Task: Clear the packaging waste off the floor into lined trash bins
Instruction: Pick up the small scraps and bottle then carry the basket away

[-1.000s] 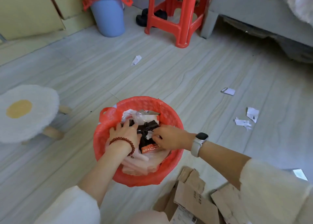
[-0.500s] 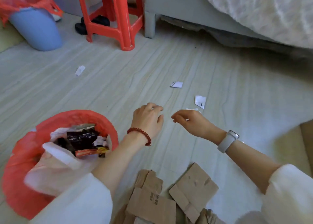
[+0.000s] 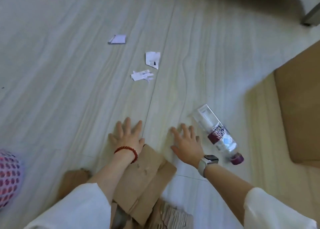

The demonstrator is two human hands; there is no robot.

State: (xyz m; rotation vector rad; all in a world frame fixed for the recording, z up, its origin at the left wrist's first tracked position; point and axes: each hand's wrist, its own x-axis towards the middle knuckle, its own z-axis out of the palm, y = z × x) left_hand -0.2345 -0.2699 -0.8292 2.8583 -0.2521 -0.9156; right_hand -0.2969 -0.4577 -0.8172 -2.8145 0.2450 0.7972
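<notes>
Left hand [image 3: 127, 136] and right hand [image 3: 187, 142], lower centre, both flat, fingers spread, grasping nothing. 3 paper scraps [image 3: 142, 75] lie well ahead, upper centre; bottle [image 3: 217, 136] lies just beside the right hand. Advice: grasp bottle mid-body first, since it probably rolls; pinch scraps individually.

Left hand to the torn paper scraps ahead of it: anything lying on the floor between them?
Nothing. In the head view the stretch from the left hand to the nearest paper scrap is bare floor. The bottle lies off beside the right hand.
</notes>
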